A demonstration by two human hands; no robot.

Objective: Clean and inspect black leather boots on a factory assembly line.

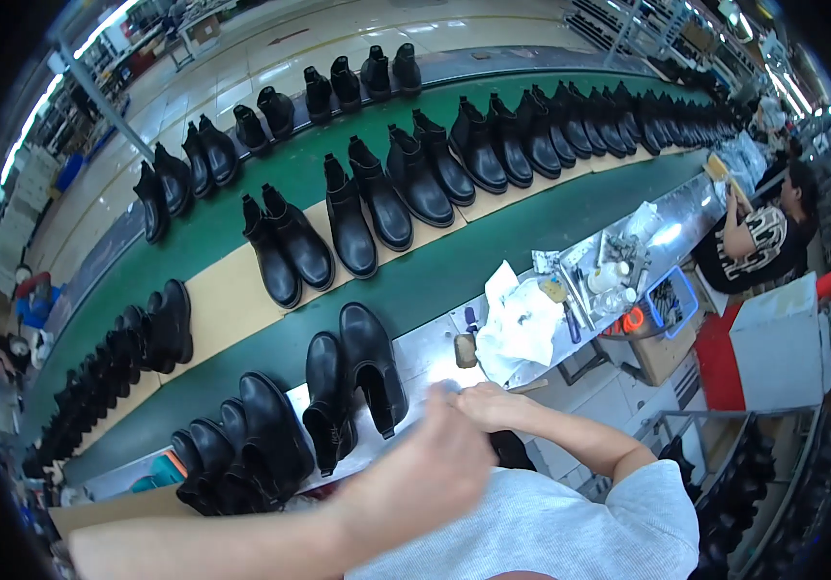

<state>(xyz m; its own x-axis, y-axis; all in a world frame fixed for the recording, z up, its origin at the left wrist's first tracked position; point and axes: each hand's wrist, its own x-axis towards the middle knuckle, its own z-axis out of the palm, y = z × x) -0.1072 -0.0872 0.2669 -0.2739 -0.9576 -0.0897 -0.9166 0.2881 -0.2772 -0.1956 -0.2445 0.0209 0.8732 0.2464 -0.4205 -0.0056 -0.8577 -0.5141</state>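
Observation:
My left hand (pixel 446 456) is smeared by motion in front of my body, so its fingers cannot be read. My right hand (pixel 490 406) is just beyond it at the near edge of the metal-topped bench, fingers curled closed; what they hold, if anything, is hidden. A small greyish bit (pixel 449 385) shows where the two hands meet. Beneath my right wrist a black thing (pixel 512 451) is mostly covered by my arms. Left of my hands a pair of black ankle boots (pixel 369 353) stands on the bench, with more black boots (pixel 265 425) beside it.
Rows of black boots (pixel 420 179) line a green conveyor (pixel 493 227) across the bench. White crumpled paper (pixel 517 329), a brown block (pixel 466 351), bottles (pixel 609 277) and a blue basket (pixel 671 302) are to the right. A co-worker (pixel 763 232) sits farther right.

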